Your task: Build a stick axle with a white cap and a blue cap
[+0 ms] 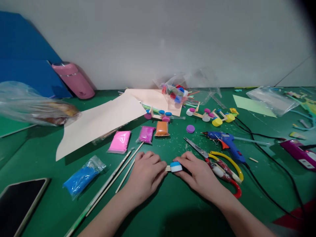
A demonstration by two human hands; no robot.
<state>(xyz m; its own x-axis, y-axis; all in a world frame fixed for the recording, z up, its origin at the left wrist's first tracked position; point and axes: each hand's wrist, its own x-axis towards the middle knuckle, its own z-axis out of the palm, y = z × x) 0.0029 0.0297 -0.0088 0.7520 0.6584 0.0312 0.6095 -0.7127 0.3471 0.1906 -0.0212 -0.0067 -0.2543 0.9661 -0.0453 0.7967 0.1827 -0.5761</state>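
Note:
My left hand (149,172) is closed around a few short wooden sticks (168,168), whose ends poke out to the right. Those ends meet a pair of bottle caps (176,167), one blue and one white, pressed face to face. The fingers of my right hand (195,171) pinch the caps from the right side. How far the sticks reach inside my left hand is hidden. Close to my right hand lie scissors (209,154) with yellow and red handles. Left of my left hand, thin wooden sticks (118,174) lie on the green table (153,214).
A blue glue gun (227,140) with a trailing black cord lies at right. Small bottle-cap cars (158,114), a purple cap (190,128) and clay packets in pink (119,141), orange (162,128) and blue (82,179) are spread around. A phone (22,204) rests at left, a pink bottle (74,80) behind.

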